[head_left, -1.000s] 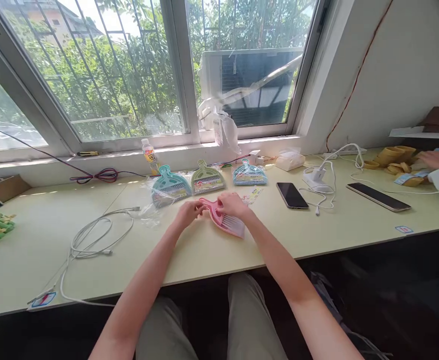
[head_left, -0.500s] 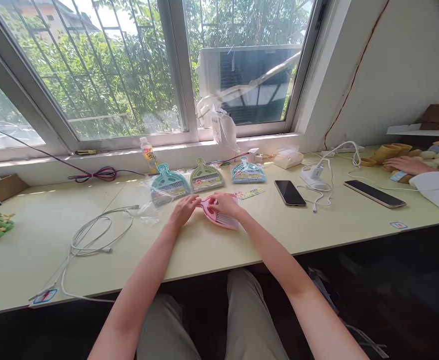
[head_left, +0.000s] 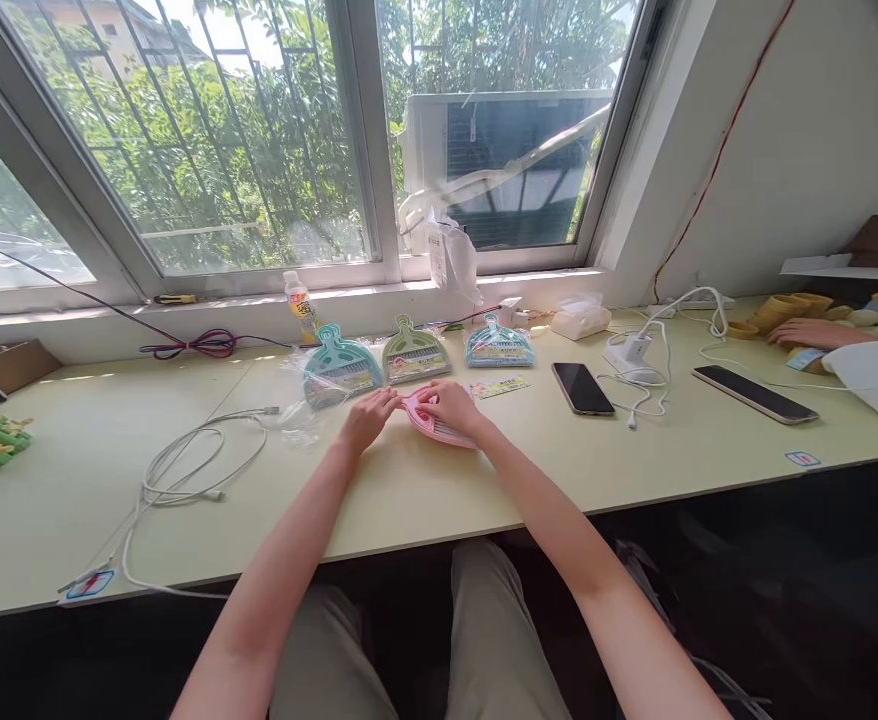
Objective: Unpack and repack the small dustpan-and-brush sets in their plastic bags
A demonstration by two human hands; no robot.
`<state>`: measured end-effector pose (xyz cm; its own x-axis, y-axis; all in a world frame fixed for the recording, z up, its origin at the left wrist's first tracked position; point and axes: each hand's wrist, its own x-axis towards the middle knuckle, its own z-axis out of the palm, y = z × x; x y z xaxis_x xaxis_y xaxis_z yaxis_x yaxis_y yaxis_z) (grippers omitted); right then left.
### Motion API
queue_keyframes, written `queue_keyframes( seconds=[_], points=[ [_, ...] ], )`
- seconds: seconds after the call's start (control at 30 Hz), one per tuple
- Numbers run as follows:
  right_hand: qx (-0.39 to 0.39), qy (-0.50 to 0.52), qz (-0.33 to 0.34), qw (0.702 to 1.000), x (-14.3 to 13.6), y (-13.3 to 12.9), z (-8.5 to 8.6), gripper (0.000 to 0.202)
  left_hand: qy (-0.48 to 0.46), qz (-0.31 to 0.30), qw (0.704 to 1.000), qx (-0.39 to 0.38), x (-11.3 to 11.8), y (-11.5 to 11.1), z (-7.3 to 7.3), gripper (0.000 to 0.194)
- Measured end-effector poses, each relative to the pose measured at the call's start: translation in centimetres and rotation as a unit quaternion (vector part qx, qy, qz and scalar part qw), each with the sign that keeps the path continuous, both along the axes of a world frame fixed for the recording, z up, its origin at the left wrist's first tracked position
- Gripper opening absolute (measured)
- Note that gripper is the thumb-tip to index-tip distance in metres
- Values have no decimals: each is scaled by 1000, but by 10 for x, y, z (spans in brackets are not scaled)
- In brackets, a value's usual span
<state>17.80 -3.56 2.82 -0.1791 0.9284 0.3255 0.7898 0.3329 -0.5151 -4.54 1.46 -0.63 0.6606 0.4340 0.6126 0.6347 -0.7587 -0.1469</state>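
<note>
A pink dustpan with a brush (head_left: 445, 432) lies on the table in front of me, its handle toward the left. My left hand (head_left: 368, 416) pinches the end of that handle. Over the upper part of the set, my right hand (head_left: 448, 406) is closed on the pink piece, covering part of the bristles. Behind stand three wrapped sets: a teal one (head_left: 341, 368), an olive green one (head_left: 414, 354) and a light blue one (head_left: 498, 345). A printed card strip (head_left: 500, 387) lies just right of my right hand.
Clear plastic wrap (head_left: 300, 425) and a coiled white cable (head_left: 176, 480) are on the left. Two phones (head_left: 581, 388) (head_left: 755, 394) and a charger (head_left: 632, 355) lie right. A person's hand (head_left: 810, 333) rests at far right. A bottle (head_left: 300, 308) stands behind.
The pink set has tilted a little, so less of its bristles shows and its lower edge sits higher. Both hands keep their hold. The view has shifted slightly.
</note>
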Motion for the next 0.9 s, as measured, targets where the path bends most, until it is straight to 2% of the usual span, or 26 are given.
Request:
queue_keyframes(
  seconds=[0.23,0.4,0.57,0.73,0.9],
  points=[
    [5,-33,8,999,-1,0,0,13,-1,19,999,-29,3,-5,-1,27],
    [-33,-35,26,998,-1,-2,-2,15,37,19,999,-24,6,-7,-1,31],
    [-25,-58,23,998,-5,-4,-3,16,63,52,996,-29,5,-7,-1,28],
    [-36,-34,30,998,-3,1,-8,15,104,64,991,-54,6,-8,0,15],
    [-47,-26,49,997,-1,1,-5,15,134,81,986,-62,11,-10,1,16]
  ],
)
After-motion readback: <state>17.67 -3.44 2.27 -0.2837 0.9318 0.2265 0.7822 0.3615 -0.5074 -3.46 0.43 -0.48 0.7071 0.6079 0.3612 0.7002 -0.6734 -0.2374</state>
